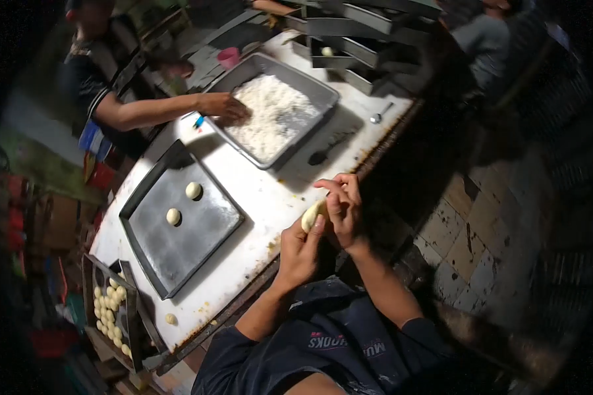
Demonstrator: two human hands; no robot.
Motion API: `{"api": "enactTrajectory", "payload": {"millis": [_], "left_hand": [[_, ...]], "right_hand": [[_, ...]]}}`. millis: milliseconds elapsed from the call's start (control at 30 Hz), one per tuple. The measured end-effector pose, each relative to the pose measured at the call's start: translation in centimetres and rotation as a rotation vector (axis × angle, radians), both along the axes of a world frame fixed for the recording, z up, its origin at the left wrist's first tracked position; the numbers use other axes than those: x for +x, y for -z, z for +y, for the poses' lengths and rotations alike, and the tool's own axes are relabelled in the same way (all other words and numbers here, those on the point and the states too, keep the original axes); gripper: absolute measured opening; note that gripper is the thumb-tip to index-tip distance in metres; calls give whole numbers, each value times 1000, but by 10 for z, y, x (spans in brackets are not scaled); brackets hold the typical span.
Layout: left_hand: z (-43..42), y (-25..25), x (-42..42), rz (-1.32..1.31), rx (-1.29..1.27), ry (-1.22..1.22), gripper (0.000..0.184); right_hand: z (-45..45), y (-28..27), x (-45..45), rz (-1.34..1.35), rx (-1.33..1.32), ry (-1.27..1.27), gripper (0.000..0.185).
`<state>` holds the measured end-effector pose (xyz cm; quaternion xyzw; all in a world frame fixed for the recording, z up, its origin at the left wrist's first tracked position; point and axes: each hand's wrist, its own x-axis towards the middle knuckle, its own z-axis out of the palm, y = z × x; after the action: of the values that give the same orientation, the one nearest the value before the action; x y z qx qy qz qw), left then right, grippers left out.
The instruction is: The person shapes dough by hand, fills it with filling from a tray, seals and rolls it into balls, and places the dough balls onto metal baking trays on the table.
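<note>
Between my hands, over the table's near edge, is a flattened piece of pale dough [312,216]. My left hand [299,254] is closed on it, thumb pressed against its face. Fingers of my right hand [343,209] are curled at the dough's right edge, and its index finger sticks out to the left. How firmly the right fingers pinch is partly hidden. Left of my hands, a dark metal tray [207,253] bears two dough balls, one [193,190] a little farther off than the other [173,216].
A grey pan [326,99] holds white crumbly filling, with a co-worker's hand [224,106] in it. Several dough balls fill a wooden crate [135,322]; one ball [170,318] lies beside it. Metal tins [359,49], a pink cup [228,58] and a spoon [381,114] stand farther back.
</note>
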<state>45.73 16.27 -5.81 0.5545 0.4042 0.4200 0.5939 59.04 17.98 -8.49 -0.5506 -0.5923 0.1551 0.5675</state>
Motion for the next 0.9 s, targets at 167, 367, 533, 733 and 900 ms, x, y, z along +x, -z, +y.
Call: {"api": "enactTrajectory", "payload": {"millis": [167, 367, 533, 733, 900], "left_hand": [[50, 62, -38, -289, -425, 114, 35], [106, 44, -76, -763, -389, -173, 47], [137, 52, -98, -572, -273, -439, 55], [148, 58, -124, -536, -259, -646, 71], [155, 69, -123, -585, -346, -659, 68]], "right_hand": [[70, 3, -23, 80, -35, -347, 33], [210, 2, -29, -298, -193, -474, 19], [311, 51, -45, -799, -236, -647, 26], [339, 52, -49, -1017, -322, -931, 27], [337, 66, -50, -979, -281, -936, 27]]}}
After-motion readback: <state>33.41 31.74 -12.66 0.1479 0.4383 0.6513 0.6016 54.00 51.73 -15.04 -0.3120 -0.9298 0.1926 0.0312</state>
